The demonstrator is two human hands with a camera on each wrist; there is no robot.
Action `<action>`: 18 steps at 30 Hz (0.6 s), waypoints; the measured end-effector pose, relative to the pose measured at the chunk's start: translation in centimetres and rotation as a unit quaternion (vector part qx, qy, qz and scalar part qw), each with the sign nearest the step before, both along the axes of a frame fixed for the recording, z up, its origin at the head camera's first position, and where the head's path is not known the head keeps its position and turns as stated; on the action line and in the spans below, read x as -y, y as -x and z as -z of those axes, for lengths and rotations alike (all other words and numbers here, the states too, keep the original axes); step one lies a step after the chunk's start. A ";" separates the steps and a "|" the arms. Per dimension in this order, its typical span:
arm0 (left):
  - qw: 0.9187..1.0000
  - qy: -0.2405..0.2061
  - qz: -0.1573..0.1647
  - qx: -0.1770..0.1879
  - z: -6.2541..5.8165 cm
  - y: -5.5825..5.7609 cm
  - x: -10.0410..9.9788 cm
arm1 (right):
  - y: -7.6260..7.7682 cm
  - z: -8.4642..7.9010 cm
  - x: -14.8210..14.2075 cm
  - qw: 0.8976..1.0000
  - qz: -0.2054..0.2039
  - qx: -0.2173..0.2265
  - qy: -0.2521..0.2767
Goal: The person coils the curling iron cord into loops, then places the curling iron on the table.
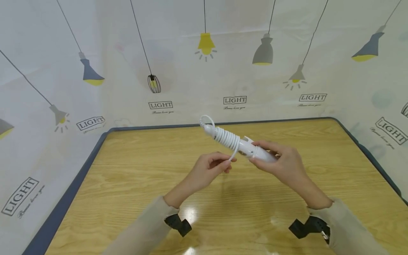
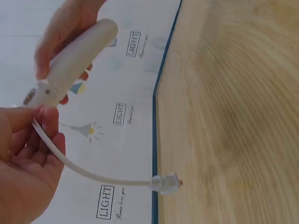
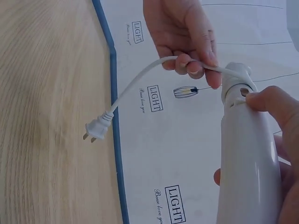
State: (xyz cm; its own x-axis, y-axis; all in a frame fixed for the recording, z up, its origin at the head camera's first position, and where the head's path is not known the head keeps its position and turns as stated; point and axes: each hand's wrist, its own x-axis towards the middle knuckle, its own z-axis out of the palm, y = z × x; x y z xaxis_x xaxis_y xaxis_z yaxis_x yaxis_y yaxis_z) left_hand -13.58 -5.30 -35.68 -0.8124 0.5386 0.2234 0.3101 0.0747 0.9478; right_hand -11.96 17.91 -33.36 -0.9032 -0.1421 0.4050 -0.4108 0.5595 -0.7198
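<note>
In the head view a white curling iron (image 1: pixel 247 147) is held up over the table, tilted, with its rounded thick end towards the right. Several turns of its white power cord (image 1: pixel 227 137) are wound around the left part of the body, and a small loop stands at the tip. My right hand (image 1: pixel 283 161) grips the thick end (image 3: pixel 247 172). Just left of it, my left hand (image 1: pixel 210 168) pinches the loose length of cord between thumb and fingers. From those fingers the cord hangs to a two-pin plug (image 3: pixel 99 127), also seen in the left wrist view.
A wood-grain table (image 1: pixel 134 205) lies beneath both hands, edged by a dark blue border (image 1: pixel 86 177). Behind and at the sides stand pale walls (image 1: pixel 185 81) printed with lamps and the word LIGHT. Black wrist straps (image 1: pixel 178 224) sit on both sleeves.
</note>
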 end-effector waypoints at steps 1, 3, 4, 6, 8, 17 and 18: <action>1.000 0.002 0.011 -0.001 0.2 0.4 0.2 | -0.1 -0.2 0.0 1.000 -0.006 0.009 0.015; 0.999 0.012 0.038 -0.008 0.4 1.4 0.6 | -0.3 -0.7 -0.1 0.999 -0.021 0.025 0.044; 0.998 0.017 0.052 -0.008 0.6 1.9 0.8 | -0.5 -0.9 -0.2 0.997 -0.029 0.034 0.056; 0.997 0.009 0.081 0.005 0.8 2.8 1.2 | -0.7 -1.3 -0.2 0.995 -0.048 0.044 0.072; 0.994 -0.003 0.108 0.029 1.0 3.6 1.5 | -0.9 -1.5 -0.2 0.993 -0.071 0.049 0.080; 0.982 0.004 0.159 0.099 1.5 5.7 2.0 | -1.6 -2.0 -0.3 0.975 -0.161 0.042 0.148; 0.981 0.011 0.160 0.105 1.6 5.9 2.0 | -1.6 -2.0 -0.3 0.971 -0.175 0.041 0.157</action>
State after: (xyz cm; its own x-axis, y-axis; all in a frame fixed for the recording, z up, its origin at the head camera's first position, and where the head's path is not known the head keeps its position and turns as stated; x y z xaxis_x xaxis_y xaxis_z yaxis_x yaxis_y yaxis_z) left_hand -19.48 -7.34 -37.31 -0.6282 0.7762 0.0546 0.1189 0.0264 0.9926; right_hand -10.34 18.24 -31.35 -0.8530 -0.3267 0.4071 -0.4705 0.1435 -0.8707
